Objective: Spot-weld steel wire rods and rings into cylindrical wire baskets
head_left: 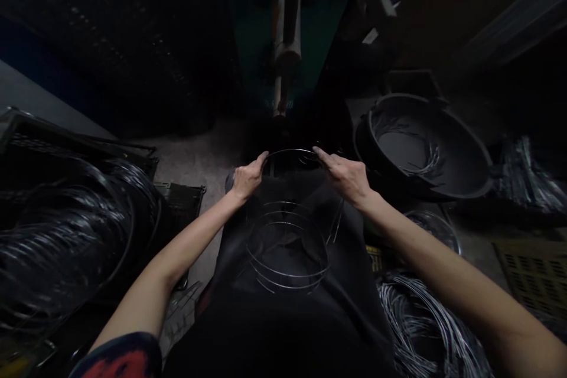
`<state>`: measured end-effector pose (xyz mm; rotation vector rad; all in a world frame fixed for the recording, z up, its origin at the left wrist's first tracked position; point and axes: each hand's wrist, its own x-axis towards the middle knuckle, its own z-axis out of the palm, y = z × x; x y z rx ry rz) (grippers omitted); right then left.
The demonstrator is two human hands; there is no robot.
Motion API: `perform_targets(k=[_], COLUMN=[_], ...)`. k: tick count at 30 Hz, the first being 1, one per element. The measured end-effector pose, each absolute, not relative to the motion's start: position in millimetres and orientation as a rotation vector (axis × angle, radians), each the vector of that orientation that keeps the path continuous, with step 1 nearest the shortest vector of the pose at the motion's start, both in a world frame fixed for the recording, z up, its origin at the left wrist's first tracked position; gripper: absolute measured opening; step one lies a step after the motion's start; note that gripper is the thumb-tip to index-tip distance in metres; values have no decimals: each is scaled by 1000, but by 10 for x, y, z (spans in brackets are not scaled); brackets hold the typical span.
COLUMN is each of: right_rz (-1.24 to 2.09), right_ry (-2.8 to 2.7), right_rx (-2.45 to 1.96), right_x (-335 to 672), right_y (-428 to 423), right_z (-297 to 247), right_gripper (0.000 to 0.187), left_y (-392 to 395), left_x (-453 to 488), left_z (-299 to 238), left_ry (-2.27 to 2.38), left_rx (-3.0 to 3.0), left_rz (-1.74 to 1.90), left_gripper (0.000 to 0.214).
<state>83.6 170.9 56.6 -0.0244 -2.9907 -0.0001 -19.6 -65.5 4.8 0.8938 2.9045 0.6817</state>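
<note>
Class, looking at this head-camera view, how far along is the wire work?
Done: stacked wire rings sit on the lap. In hand: the left hand and right hand hold a wire hoop. Left: wire coils on the floor, more in a black tub.

- My left sleeve [124, 358], at the lower left of the frame, is dark with a red patch.
- My left forearm [190, 243] and right forearm [436, 246] are bare.
- My left hand [247, 178] and right hand [346, 176] are ungloved.
- My black apron [283, 331] fills the lower middle, in soft folds.
</note>
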Motion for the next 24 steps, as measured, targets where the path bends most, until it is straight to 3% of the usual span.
perform_targets(k=[4, 15, 24], right_rz=[-144, -357, -324], right_ry=[-3107, -3199, -3167], right_rx=[-79, -7, 52], right_x=[674, 312, 38], right_y=[1691, 1700, 1657], right_z=[598, 658, 910], right_gripper=[52, 59, 55], left_y=[-616, -266, -349], left_x=[-326, -646, -892], left_z=[200, 692, 944], left_ry=[2855, 2866, 2859], left_rx=[998, 1191, 1176], left_rz=[759, -33, 104], left_gripper=[41, 57, 43])
